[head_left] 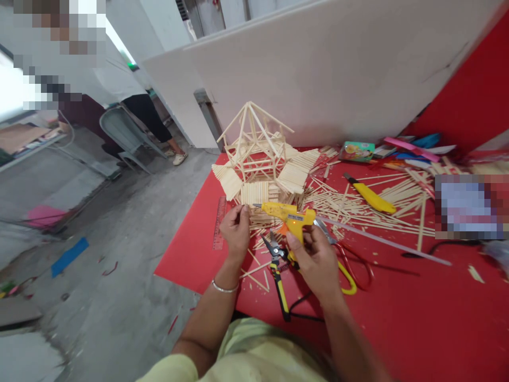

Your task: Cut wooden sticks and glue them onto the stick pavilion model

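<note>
My right hand (318,260) grips a yellow hot glue gun (292,216) by its handle, and a long clear glue stick (385,241) sticks out of the back. The gun's dark nozzle points left, close to the fingertips of my left hand (235,231). Those fingers are pinched together; whatever they hold is too small to make out. Just beyond both hands stands a pavilion-like model (258,154) built of thin wooden sticks, with a pointed open roof frame and slatted panels sloping outward. Below the glue gun lie yellow-and-black pruning shears (280,281).
Loose wooden sticks (350,204) spread over the red table (417,323). A yellow utility knife (374,197), red-handled scissors (353,265), a clear ruler (219,223) and a green packet (358,151) lie around. A pale board (318,79) stands behind. Someone stands near a grey chair (123,132).
</note>
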Available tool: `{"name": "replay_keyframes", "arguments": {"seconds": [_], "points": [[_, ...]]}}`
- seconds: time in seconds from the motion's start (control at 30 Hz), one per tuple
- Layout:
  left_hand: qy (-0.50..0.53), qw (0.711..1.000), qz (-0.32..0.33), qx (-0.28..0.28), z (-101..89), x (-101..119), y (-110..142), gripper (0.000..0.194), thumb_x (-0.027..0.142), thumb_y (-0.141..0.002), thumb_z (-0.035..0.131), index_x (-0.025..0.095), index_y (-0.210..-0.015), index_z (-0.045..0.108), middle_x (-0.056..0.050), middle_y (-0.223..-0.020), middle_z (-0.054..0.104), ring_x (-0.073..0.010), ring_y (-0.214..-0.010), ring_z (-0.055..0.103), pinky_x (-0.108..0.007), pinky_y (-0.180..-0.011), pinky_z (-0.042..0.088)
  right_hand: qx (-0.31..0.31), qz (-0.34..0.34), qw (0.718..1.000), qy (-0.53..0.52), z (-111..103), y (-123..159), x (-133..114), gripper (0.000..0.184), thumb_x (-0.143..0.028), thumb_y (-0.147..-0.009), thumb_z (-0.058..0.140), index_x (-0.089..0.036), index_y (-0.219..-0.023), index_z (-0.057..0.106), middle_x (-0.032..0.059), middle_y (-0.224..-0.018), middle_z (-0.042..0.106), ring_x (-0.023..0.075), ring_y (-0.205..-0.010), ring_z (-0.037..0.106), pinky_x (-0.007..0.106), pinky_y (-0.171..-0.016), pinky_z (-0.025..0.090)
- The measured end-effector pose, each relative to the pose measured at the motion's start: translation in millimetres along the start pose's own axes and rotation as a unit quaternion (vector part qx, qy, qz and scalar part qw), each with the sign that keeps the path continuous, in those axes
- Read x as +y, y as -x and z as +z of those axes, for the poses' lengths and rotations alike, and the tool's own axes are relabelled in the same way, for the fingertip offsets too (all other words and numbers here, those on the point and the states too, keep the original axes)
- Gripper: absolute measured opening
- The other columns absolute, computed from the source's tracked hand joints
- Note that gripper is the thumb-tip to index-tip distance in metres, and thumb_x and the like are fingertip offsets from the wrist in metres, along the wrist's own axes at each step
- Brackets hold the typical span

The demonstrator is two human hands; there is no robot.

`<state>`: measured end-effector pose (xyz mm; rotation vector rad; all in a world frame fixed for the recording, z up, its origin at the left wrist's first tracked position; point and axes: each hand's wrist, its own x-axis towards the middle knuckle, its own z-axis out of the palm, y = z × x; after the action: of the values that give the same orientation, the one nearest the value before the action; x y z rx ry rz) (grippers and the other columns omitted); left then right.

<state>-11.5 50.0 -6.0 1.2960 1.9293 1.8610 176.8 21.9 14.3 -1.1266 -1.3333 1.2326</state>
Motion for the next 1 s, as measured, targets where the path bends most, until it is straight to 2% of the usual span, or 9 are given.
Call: {"name": "replay_keyframes", "arguments": {"seconds": [0.7,1.0], "points": [[-0.003,1.000,0.006,0.001,1.2,4.6,1.4,0.031,0.043,-0.092,0.059,0.019,-0.076,0.070,0.000,-0.063,0.060,-0.0131,-0.060,0.055,-0.024,-0.063,0.045,-0.011,0.006,1.000,-0.008,1.6,0.1,0.8,0.035,-0.048,-0.088,0.065,-0.023,-0.112,0.060,0.0051,-0.098,0.073,0.0179,-0.079,0.068,0.028,-0.066,0.053],[-0.012,0.999,0.043,0.015,2.3,-0.9,0.9,0.028,0.038,-0.092,0.060,0.018,-0.077,0.070,0.001,-0.063,0.060,-0.0123,-0.061,0.055,-0.024,-0.064,0.044,-0.008,0.001,1.000,-0.005,1.6,-0.8,3.5,0.037,-0.047,-0.087,0.066,-0.022,-0.113,0.060,0.0070,-0.104,0.074,0.0182,-0.084,0.069,0.027,-0.069,0.055]]}}
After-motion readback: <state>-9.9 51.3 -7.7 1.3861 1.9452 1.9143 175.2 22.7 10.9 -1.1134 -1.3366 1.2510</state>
